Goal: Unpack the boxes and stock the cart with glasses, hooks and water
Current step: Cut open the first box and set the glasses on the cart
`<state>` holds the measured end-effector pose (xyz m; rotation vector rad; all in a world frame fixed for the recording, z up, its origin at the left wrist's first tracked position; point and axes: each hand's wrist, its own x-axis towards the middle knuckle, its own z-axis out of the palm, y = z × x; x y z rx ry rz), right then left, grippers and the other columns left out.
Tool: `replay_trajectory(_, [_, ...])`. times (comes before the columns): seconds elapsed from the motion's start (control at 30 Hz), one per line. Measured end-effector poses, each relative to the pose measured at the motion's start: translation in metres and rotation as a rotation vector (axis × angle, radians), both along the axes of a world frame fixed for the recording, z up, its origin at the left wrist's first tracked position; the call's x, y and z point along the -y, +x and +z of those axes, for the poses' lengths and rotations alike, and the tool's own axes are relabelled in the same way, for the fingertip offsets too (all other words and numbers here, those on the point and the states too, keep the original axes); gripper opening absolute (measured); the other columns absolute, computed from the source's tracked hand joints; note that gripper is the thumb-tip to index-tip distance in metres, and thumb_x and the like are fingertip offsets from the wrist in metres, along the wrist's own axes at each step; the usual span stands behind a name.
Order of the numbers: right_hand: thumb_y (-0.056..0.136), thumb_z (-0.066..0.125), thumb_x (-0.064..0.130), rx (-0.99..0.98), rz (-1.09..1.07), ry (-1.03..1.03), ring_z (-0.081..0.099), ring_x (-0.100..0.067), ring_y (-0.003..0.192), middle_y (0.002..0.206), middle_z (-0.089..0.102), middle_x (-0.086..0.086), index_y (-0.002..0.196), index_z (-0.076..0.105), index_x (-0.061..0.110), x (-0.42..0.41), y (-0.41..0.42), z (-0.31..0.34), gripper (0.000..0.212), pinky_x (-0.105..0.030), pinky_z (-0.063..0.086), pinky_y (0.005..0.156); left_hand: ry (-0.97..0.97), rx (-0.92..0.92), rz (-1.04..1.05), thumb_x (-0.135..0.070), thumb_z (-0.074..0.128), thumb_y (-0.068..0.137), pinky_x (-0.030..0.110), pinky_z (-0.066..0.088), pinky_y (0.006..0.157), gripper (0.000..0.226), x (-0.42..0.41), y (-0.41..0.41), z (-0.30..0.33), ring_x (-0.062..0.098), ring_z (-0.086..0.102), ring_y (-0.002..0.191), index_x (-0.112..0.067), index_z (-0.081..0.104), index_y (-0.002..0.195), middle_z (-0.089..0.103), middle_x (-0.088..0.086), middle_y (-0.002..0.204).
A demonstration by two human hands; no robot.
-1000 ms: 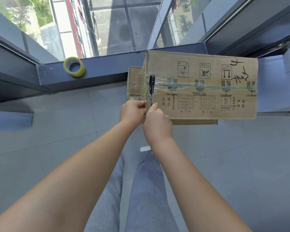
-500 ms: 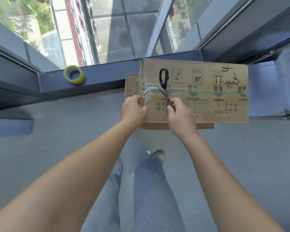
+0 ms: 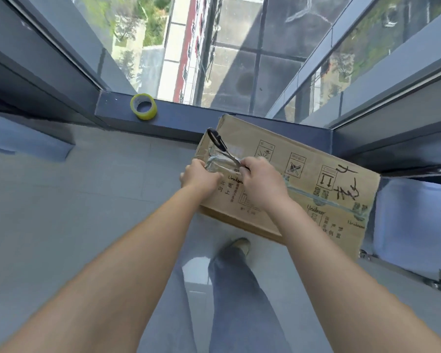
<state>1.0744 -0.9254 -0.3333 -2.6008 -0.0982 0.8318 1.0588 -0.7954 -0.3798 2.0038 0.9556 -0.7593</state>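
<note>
Since half a second ago the view has tipped downward and the box (image 3: 313,184) now sits skewed, its right end swung nearer; one shoe (image 3: 239,244) shows below it, as before. Scissors (image 3: 220,146) have leaned over: handle loop up-left, blades running down-right into the right hand (image 3: 261,180), where earlier they stood nearly upright. Right hand grips the blade end, fingers curled round it, over the taped seam. Left hand (image 3: 197,174) has stayed at the box's left end, fingers curled onto the crumpled clear tape (image 3: 215,161) there; exact pinch cannot be told. Box lies on the grey floor (image 3: 61,212), its far edge against the dark sill (image 3: 178,123). Seam tape runs unbroken toward the right end. Yellow tape roll (image 3: 143,106) rests on the sill, well left of the box, same spot relative to the window corner.
</note>
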Motion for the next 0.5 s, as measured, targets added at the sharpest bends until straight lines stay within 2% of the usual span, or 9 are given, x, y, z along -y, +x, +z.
replay_trajectory(0.1, [0.101,0.031,0.026,0.007,0.094,-0.011,0.047,-0.024,0.084,0.103,0.049,-0.002,0.117,0.055,0.018,0.000,0.012,-0.001,0.029,-0.031,0.033,0.069,-0.035,0.009,0.088,-0.030,0.061,0.083,0.039,0.039,0.101,0.044,0.000,-0.002,-0.001,0.027,0.041,0.122,-0.019,0.048,0.123,0.043,0.007,0.130])
replay_trajectory(0.2, [0.101,0.031,0.024,0.025,0.192,-0.035,0.051,-0.026,0.084,0.100,0.052,-0.005,0.110,0.057,0.016,-0.006,0.019,-0.002,0.028,-0.031,0.035,0.067,-0.115,0.019,0.199,-0.029,0.061,0.085,0.041,0.041,0.100,0.027,-0.003,-0.003,-0.002,0.028,0.046,0.116,-0.022,0.049,0.109,0.042,0.008,0.127])
replay_trajectory(0.37, [0.101,0.033,0.024,0.029,0.271,-0.066,0.053,-0.028,0.082,0.089,0.048,-0.002,0.098,0.058,0.015,-0.007,0.022,-0.003,0.027,-0.031,0.036,0.063,-0.151,0.033,0.167,-0.027,0.057,0.091,0.034,0.042,0.088,0.017,-0.010,0.001,-0.004,0.024,0.051,0.099,-0.017,0.046,0.100,0.053,0.003,0.109])
replay_trajectory(0.5, [0.101,0.034,0.025,0.009,0.264,-0.081,0.054,-0.030,0.087,0.095,0.051,-0.003,0.105,0.060,0.016,-0.001,0.021,0.002,0.028,-0.032,0.039,0.069,-0.204,0.036,0.127,-0.030,0.057,0.091,0.041,0.046,0.093,0.020,-0.011,0.000,-0.004,0.026,0.056,0.103,-0.017,0.048,0.104,0.058,0.005,0.111])
